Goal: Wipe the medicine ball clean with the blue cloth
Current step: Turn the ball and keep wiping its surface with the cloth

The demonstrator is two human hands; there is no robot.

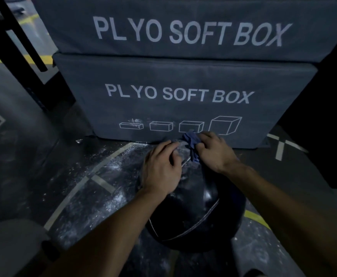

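Hands on medicine ball (195, 216), right hand (216, 150) gripping blue cloth (191, 141)

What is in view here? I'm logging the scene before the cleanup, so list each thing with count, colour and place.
medicine ball: one, black with pale seams, on the floor, centre foreground
blue cloth: one, blue, bunched on the ball's far side
plyo soft boxes: two, grey with white lettering, stacked behind the ball
white powder: scattered, on the dark floor left of the ball
floor lines: several, yellow and white, on the floor
left hand: flat on the ball
right hand: gripping the cloth
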